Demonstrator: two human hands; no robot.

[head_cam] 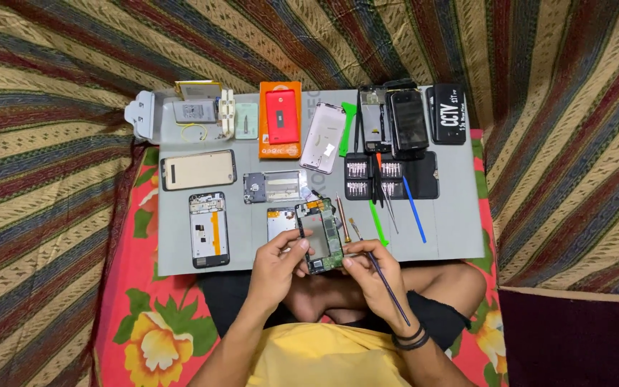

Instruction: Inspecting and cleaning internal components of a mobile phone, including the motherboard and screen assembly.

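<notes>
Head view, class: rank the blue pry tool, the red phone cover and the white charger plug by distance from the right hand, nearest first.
1. Blue pry tool, just above the right hand, slightly right.
2. Red phone cover, top centre of the mat.
3. White charger plug, far top-left corner.

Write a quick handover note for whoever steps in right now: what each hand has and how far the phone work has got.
Left hand: grips the opened phone body by its left edge, at the grey mat's near edge.
Right hand: holds a thin brush, bristle end beside the phone's right side.
Done: back cover is off, circuit board exposed.
Left: cannot tell what the board needs. A screwdriver lies just right of the phone, tweezers further right.
</notes>
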